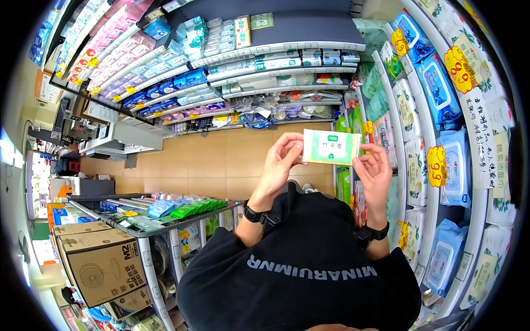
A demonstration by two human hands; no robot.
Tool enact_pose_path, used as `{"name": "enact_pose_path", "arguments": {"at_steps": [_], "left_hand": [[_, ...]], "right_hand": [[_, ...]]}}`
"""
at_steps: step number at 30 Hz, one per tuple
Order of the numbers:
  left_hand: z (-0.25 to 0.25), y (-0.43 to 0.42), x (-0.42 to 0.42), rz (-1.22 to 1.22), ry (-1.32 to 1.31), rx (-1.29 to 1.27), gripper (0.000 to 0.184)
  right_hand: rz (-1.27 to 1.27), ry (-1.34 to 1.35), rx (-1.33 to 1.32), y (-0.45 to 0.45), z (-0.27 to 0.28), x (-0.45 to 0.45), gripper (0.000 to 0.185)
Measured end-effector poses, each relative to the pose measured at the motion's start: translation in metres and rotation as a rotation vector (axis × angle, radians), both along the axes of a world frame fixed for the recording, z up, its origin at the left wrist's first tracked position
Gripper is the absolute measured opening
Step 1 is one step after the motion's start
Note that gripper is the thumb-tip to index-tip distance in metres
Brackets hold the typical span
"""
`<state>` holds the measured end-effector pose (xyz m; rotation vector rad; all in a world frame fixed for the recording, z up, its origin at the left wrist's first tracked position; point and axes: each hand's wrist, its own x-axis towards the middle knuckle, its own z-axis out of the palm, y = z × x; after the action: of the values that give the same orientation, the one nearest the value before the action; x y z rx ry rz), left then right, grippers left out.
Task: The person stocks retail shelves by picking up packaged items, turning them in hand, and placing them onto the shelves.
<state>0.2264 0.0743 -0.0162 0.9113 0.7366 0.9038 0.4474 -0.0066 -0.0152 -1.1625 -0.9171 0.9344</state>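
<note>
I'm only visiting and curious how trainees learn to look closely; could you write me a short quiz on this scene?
1. Multiple choice: the green-and-white packet is held by A) one hand, B) both hands, C) no hand.
2. True or false: the big cardboard box bears a picture of a fan.
3. Fill in: the left wristband is ____ in colour.

Key: 1 B, left hand and right hand; 2 true; 3 black.

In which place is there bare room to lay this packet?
For the held packet, the dark shelf at top is bare right of the flat green packet. Tan floor lies open between the low display and back shelves. The wipes racks at picture right are crowded.
</note>
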Motion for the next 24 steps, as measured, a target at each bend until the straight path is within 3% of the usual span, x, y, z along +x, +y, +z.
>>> {"name": "enact_pose_path", "arguments": {"at_steps": [13,24], "left_hand": [[-0.01,-0.009,0.014,0.039,-0.004,-0.056,0.036],[-0.014,-0.001,0.016,-0.045,-0.088,-0.151,0.03]], "right_hand": [[0.047,-0.034,0.031,0.004,-0.007,0.009,0.034],[-0.03,-0.327,0.035,0.011,0.005,0.005,0.03]]}}
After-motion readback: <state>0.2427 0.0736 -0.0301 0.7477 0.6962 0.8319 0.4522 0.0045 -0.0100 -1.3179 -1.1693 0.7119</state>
